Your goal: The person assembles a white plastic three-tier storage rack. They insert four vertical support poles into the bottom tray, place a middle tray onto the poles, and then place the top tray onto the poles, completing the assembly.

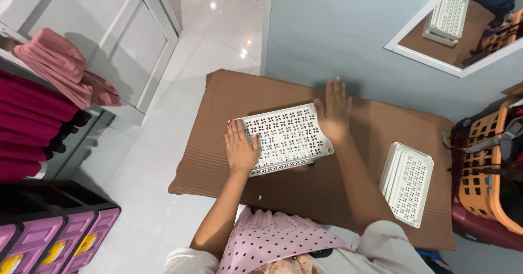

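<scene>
A white plastic tray [287, 137] with a pinwheel cut-out pattern lies upside down in the middle of a brown table [338, 187]. My left hand [241, 147] rests flat on the tray's near-left end, fingers spread. My right hand [333, 110] lies flat on its far-right corner, fingers stretched toward the wall. Neither hand grips anything. A second stack of similar white trays [407, 182] sits on the table to the right, apart from both hands.
An orange laundry basket [485, 170] stands at the right edge on a dark red base. A mirror [463, 23] hangs on the blue wall. Pink and magenta cloth [49, 83] lies on a shelf at left, above purple drawers [60, 236]. White tiled floor lies left of the table.
</scene>
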